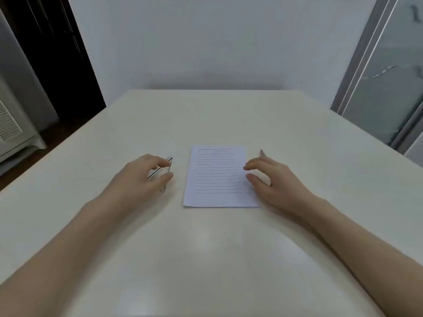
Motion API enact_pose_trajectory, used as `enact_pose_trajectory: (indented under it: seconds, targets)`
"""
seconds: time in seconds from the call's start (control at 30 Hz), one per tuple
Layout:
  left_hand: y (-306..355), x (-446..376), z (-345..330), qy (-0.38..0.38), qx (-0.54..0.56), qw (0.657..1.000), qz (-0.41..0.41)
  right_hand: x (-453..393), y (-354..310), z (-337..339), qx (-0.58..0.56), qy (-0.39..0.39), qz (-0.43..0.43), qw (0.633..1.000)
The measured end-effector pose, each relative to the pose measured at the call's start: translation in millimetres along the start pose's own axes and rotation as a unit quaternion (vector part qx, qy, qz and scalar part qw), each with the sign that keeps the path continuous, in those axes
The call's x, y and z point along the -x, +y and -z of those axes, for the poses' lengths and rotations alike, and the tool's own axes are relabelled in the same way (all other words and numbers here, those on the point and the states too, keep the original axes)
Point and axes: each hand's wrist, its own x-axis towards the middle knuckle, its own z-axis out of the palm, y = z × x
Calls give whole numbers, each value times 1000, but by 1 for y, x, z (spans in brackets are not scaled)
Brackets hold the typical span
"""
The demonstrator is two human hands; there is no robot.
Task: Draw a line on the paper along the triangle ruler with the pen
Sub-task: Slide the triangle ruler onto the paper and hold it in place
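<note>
A white sheet of paper (217, 177) with several horizontal lines drawn on it lies in the middle of the table. Left of it is a clear triangle ruler (163, 173) with a dark edge. My left hand (139, 177) pinches the ruler between thumb and fingers. My right hand (274, 179) hovers at the paper's right edge, fingers curled and apart, thumb near the sheet. The dark end of the pen (262, 153) sticks out beyond my right fingers. The rest of the pen is hidden under that hand, and nothing shows the fingers closed on it.
The cream table (206, 248) runs to a white wall at the back. A dark doorway and a white appliance are off its left side. A glass door with a metal frame (377, 76) stands to the right.
</note>
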Motion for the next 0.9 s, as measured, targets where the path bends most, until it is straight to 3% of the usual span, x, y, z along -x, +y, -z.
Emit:
enact_pose_trajectory:
  seconds: [0.17, 0.43, 0.6, 0.9]
  targets:
    - [-6, 0, -4, -24, -106, 993, 43, 2, 8, -4, 32, -19, -18, 999]
    - [-5, 2, -9, -14, -160, 983, 90, -1, 16, -10, 59, -66, -25, 996]
    - [0, 3, -7, -14, -245, 966, 84, -1, 18, -10, 60, -62, -24, 996]
    - [-4, 0, 1, -23, -243, 963, 116, -1, 19, -11, 48, -60, -30, 997]
